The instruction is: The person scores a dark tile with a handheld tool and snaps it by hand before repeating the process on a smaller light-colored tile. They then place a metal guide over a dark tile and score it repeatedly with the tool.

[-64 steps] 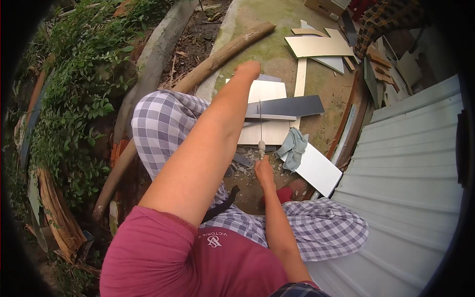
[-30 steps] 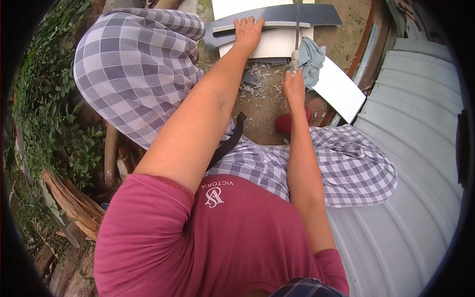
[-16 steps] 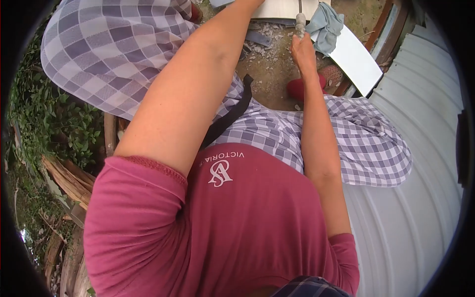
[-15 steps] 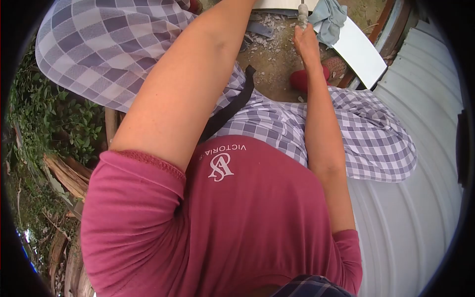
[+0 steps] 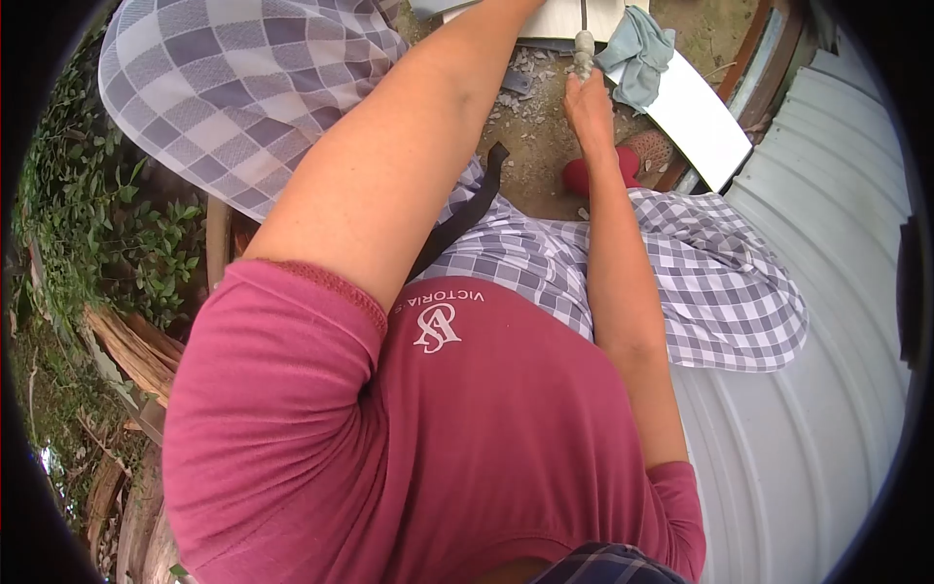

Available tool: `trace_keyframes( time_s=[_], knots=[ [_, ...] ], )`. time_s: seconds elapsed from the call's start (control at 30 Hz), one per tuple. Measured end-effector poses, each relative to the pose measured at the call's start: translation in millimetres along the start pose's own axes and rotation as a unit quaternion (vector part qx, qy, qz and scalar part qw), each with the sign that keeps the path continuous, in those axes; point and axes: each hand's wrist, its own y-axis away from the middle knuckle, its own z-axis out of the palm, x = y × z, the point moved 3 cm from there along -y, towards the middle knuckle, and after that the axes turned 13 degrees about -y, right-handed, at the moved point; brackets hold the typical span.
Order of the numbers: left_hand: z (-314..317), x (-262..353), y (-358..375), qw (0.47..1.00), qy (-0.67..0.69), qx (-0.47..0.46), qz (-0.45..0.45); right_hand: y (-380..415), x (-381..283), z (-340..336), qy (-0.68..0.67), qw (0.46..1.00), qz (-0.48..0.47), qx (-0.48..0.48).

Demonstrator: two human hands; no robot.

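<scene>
My right hand (image 5: 590, 105) is closed around the lower end of a tool with a pale, worn handle (image 5: 584, 54) and a thin dark shaft. The shaft points away from me, over a white piece (image 5: 556, 21) at the top edge. A grey-green cloth (image 5: 644, 60) lies just right of the tool, partly on a white panel (image 5: 702, 125). My left forearm reaches up past the top edge of the head view, so the left hand is out of sight.
Pale chips (image 5: 533, 66) are scattered on the dirt beside a grey strip (image 5: 516, 82). A red shoe (image 5: 595, 173) is near my right wrist. Corrugated metal sheeting (image 5: 778, 419) spans the right side; plants (image 5: 126, 224) and split wood (image 5: 136, 355) are at left.
The view has tilted a little, so the ground scene sits lower and more of the tool's shaft shows. My right hand keeps its hold on the tool.
</scene>
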Motion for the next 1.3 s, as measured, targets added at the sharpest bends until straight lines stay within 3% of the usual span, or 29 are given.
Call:
trace_keyframes(
  time_s=[0.17,0.37,0.53,0.63,0.7,0.8,1.0,1.13,1.3],
  knots=[
    [5.5,0.5,0.5,1.000,-0.002,0.012,-0.006,-37.6,5.9,11.7,-0.071,0.996,0.039,-0.026],
    [6.9,0.7,-0.1,1.000,0.012,0.013,-0.018,-5.6,9.8,23.4,-0.087,0.994,0.068,-0.026],
    [12.3,4.5,3.0,1.000,0.002,-0.005,-0.008,-37.5,2.5,19.2,-0.085,0.994,0.066,-0.032],
    [6.2,1.4,1.6,0.997,-0.012,0.072,-0.020,-49.5,-8.2,16.0,-0.048,0.996,0.071,-0.040],
    [1.6,1.3,2.3,1.000,0.000,-0.007,-0.015,-18.6,-8.1,17.4,-0.055,0.995,0.077,-0.033],
    [2.7,1.1,0.8,1.000,0.020,-0.016,-0.012,3.8,-6.3,20.8,-0.052,0.997,0.057,-0.014],
    [14.9,2.4,0.5,1.000,0.008,0.006,-0.016,-57.9,3.1,19.0,-0.105,0.986,0.101,-0.086],
    [6.0,-0.4,-1.9,0.999,0.039,-0.016,-0.027,5.1,8.0,21.1,-0.059,0.996,0.056,-0.026],
    [20.3,1.6,1.9,0.999,0.015,0.032,-0.020,-52.7,-1.5,16.6,-0.084,0.994,0.057,-0.045]
  ],
)
